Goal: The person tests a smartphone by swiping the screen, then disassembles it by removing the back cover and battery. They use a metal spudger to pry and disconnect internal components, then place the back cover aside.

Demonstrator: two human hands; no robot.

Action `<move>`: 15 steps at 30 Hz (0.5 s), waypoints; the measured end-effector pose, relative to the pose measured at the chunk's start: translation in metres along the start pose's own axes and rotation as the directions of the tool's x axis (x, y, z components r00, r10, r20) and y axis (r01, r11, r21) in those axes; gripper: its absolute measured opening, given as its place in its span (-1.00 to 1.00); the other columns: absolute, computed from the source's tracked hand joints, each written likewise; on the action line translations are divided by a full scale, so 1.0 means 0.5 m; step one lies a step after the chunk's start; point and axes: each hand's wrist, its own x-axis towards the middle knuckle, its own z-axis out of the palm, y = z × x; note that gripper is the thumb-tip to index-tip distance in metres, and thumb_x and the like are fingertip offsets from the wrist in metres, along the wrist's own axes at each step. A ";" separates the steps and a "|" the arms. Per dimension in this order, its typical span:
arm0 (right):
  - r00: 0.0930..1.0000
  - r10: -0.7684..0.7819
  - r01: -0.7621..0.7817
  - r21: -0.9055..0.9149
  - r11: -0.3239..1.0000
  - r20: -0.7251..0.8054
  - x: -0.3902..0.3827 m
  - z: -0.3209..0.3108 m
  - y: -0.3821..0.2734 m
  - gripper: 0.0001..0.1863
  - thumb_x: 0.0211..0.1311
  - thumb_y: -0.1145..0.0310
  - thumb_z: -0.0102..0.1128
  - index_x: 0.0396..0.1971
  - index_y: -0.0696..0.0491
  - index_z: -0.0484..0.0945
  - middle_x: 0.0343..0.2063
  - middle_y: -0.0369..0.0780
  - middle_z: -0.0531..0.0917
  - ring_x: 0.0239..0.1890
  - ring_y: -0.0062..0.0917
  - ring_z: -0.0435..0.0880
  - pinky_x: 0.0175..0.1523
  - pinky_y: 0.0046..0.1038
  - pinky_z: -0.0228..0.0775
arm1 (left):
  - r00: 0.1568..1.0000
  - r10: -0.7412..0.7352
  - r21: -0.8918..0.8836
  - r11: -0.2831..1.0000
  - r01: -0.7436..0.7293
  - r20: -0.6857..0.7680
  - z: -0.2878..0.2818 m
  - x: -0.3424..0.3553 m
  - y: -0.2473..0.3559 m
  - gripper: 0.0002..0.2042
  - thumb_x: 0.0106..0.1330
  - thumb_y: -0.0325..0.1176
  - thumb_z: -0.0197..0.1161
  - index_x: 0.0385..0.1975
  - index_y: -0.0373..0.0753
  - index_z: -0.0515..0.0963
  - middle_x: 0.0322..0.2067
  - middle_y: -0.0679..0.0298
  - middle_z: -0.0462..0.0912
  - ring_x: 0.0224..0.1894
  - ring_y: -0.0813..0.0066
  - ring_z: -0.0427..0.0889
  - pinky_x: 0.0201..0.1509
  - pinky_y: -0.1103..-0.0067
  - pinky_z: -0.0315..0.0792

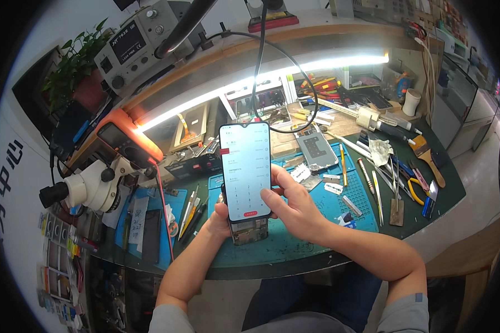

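A lit phone screen [244, 155] showing a dial pad stands over an opened phone body [249, 233], whose inner parts show at the bottom, with a black cable at its top. My left hand [221, 222] grips the left side of this assembly, most fingers hidden behind it. My right hand [291, 211] wraps round the right edge, its thumb over the keypad. Behind them a blue work mat [344, 205] holds a detached grey phone panel [319, 154], several blades and small pieces.
A white microscope [83, 188] and orange multimeter [116, 141] stand left. Pliers [418, 191], a wide brush [428, 155] and several slim tools lie right. A hot-air station [133, 41] and plant [72, 77] sit on the shelf above a glowing tube light. A wooden seat [461, 255] is at lower right.
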 end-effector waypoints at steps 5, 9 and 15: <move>0.997 -0.010 0.017 -0.090 0.996 0.079 0.002 -0.013 0.003 -0.43 0.38 0.32 0.16 0.28 0.23 0.24 -0.08 -0.16 0.59 -0.18 -0.61 0.58 -0.09 -0.49 0.46 | 1.000 0.008 -0.034 0.999 -0.008 0.004 0.006 0.004 -0.001 0.27 -0.27 0.50 0.43 0.40 -0.27 0.14 0.17 0.08 0.45 0.18 0.25 0.53 0.20 0.32 0.54; 0.993 0.025 -0.026 0.011 1.000 0.117 -0.004 -0.002 -0.022 -0.28 0.29 0.38 0.27 0.36 0.16 0.14 -0.02 -0.29 0.49 -0.28 -0.76 0.35 -0.12 -0.62 0.33 | 0.997 -0.012 -0.127 0.992 0.022 0.080 0.003 0.005 0.005 0.24 -0.24 0.41 0.50 0.38 -0.33 0.14 0.11 0.06 0.51 0.10 0.26 0.59 0.18 0.39 0.54; 0.983 -0.182 0.181 -0.261 0.948 0.020 -0.006 -0.006 0.011 -0.11 0.21 0.40 0.30 0.46 0.16 -0.01 0.16 -0.10 0.37 -0.04 -0.49 0.44 0.06 -0.44 0.39 | 0.986 0.026 -0.195 0.981 0.007 0.167 -0.011 0.007 0.001 0.21 -0.15 0.34 0.51 0.42 -0.31 0.08 0.19 0.04 0.45 0.21 0.21 0.51 0.30 0.33 0.47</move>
